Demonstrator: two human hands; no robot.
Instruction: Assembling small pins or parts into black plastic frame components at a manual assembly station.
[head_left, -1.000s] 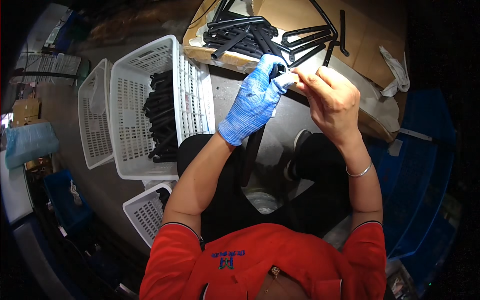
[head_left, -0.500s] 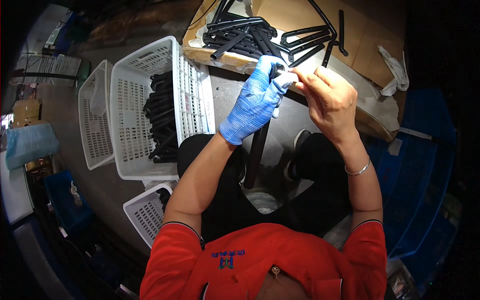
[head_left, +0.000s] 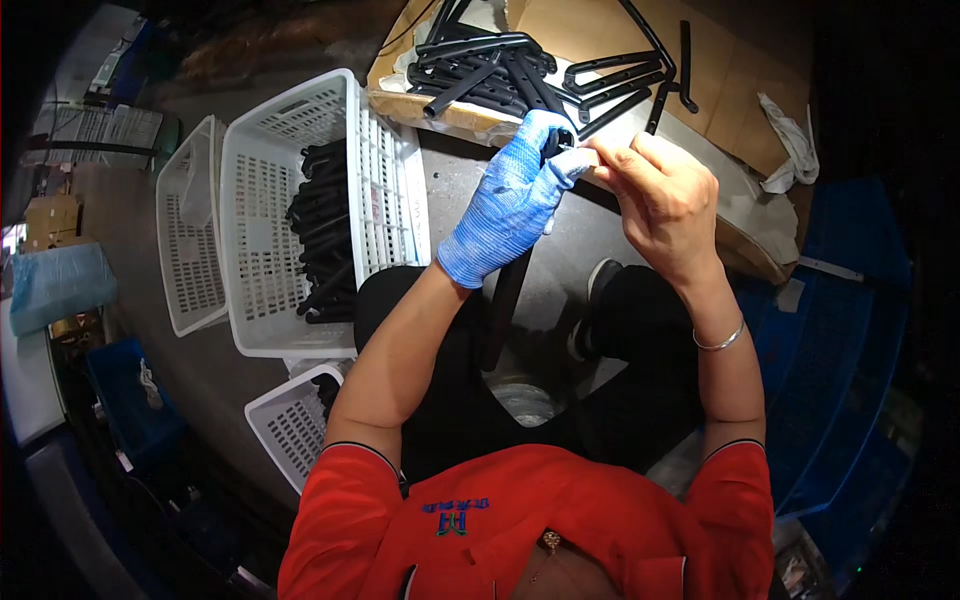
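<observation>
My left hand [head_left: 507,205], in a blue knit glove, is wrapped around the upper part of a black tube [head_left: 508,310]. The tube's long lower part hangs down between my knees, and its top end shows above the gloved thumb. Bare and pinched closed, my right hand [head_left: 662,205] meets the glove at that top end. Whatever sits between its fingertips is too small to make out. Just beyond both hands, black bent tubes [head_left: 490,75] lie piled in a cardboard box [head_left: 740,60].
To the left, a white plastic basket [head_left: 290,335] holds several black tubes [head_left: 325,230]. A second white basket [head_left: 185,255] leans beside it, and a smaller one [head_left: 290,425] stands nearer. Blue panels [head_left: 830,350] are at the right. Crumpled white wrapping [head_left: 790,150] hangs over the box's side.
The tube's lower end has swung slightly left. My right hand has shifted a touch to the right, still pinched near the tube's top; the left grip is the same.
</observation>
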